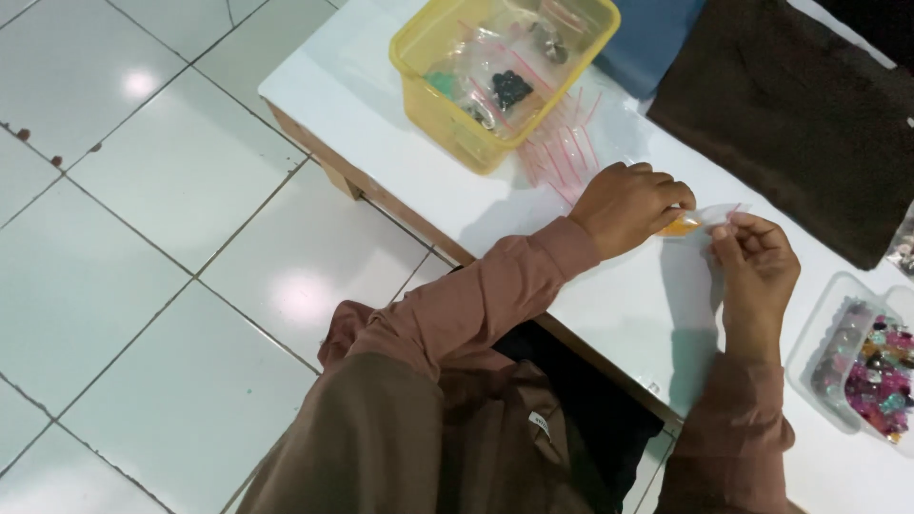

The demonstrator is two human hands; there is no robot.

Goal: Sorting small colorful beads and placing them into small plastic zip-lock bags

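1. Overhead, from the head camera, both hands meet above the white table point(619, 314). The left hand point(628, 205) pinches one end of a small clear bag point(700, 221) between thumb and fingers; the right hand point(757, 257) pinches the other end, fingertips closed on the plastic. The bag is held just off the tabletop, between the two hands, with something orange inside it (what exactly is too small to tell).

2. Just beyond the left hand lies a loose fan of empty clear bags with red strips point(562, 152), touching the side of a yellow tub point(447, 119). The tub holds several bags that look already filled, some with dark pieces and one with green.

3. To the right, near the right forearm, a clear tray point(819, 333) holds a heap of mixed coloured beads point(881, 376), mostly pink and purple. A dark cloth point(790, 105) lies across the far side of the table, with a blue thing point(647, 38) beside the tub.

4. As a judgement of progress: some bags are done and in the tub, one is in hand, while plenty of empty bags and loose beads are left.
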